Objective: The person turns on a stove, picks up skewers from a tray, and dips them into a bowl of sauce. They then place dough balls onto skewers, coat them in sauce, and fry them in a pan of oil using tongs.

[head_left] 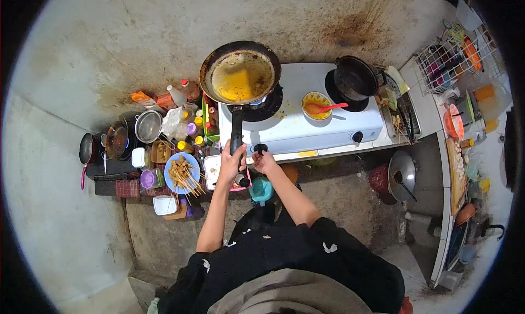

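Observation:
My left hand (pixel 232 163) is wrapped round the black handle of a frying pan (pixel 243 84). The pan is raised and tilted over the left burner (pixel 265 109), where a small blue flame shows beside its rim. A yellow, egg-like layer covers part of its bottom. Low on the front of the white gas stove (pixel 306 136), the curled fingers of my right hand (pixel 264 162) are at the left stove knob (pixel 260 148). To the right of the burner stands a patterned bowl (pixel 317 106) with yellow residue and a red spoon (pixel 332 105) lying in it.
A dark pot (pixel 354 79) sits on the right burner. On the left are bottles (pixel 191 89), a blue plate of skewers (pixel 183 173) and a second stove with a pan (pixel 117 140). A wok (pixel 402 174) stands low at right, near a counter with a wire rack (pixel 445 65).

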A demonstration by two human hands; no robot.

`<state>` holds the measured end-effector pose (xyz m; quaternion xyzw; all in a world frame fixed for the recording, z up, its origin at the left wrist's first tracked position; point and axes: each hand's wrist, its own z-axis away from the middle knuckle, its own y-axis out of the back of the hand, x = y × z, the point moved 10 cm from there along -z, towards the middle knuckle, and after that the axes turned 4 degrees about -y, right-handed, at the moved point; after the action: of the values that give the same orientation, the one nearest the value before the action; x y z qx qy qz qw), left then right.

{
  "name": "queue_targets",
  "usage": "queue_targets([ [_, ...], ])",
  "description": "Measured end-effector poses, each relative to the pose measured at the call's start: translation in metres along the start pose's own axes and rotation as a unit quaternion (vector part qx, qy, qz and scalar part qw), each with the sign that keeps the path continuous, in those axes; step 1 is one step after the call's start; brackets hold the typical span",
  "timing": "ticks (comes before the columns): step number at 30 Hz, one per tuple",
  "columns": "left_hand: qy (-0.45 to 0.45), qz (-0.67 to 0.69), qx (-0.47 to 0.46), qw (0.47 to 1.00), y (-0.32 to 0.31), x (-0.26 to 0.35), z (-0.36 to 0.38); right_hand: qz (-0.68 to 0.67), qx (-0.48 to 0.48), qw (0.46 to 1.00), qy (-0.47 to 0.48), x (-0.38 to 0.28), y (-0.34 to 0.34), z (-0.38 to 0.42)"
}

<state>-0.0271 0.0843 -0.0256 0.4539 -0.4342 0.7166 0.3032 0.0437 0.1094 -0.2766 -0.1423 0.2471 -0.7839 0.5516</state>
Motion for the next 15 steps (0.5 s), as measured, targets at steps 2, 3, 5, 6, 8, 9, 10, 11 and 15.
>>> queue_targets([
  [2,0.000,-0.003,-0.001,1.000,0.0001,-0.0013,0.0002,-0.002,-0.025,1.000,-0.008,0.0014,-0.0029,-0.0031],
  [3,0.001,-0.004,-0.001,1.000,-0.0003,-0.0016,0.0011,-0.002,-0.025,1.000,-0.009,0.0017,-0.0021,-0.0032],
  [5,0.008,-0.012,0.002,1.000,-0.0011,-0.0031,0.0020,-0.015,-0.036,0.999,-0.022,0.0034,-0.0038,-0.0036],
  [6,0.009,-0.012,0.002,1.000,-0.0014,-0.0037,0.0019,-0.015,-0.036,0.999,-0.023,0.0034,-0.0041,-0.0032],
  [8,0.009,-0.007,0.007,1.000,-0.0004,-0.0047,0.0015,-0.026,-0.033,0.999,-0.025,0.0037,-0.0042,-0.0022],
  [9,0.009,-0.007,0.007,1.000,-0.0005,-0.0043,0.0011,-0.025,-0.033,0.999,-0.024,0.0030,-0.0037,-0.0034],
  [10,0.012,-0.010,0.007,1.000,-0.0006,-0.0043,0.0009,-0.030,-0.034,0.999,-0.024,0.0027,-0.0035,-0.0045],
  [11,0.015,-0.014,0.006,1.000,-0.0003,-0.0046,0.0011,-0.034,-0.035,0.998,-0.024,0.0031,-0.0030,-0.0057],
  [15,0.013,0.005,0.000,1.000,-0.0001,-0.0062,-0.0007,-0.041,-0.052,0.998,-0.020,0.0026,-0.0066,-0.0028],
])
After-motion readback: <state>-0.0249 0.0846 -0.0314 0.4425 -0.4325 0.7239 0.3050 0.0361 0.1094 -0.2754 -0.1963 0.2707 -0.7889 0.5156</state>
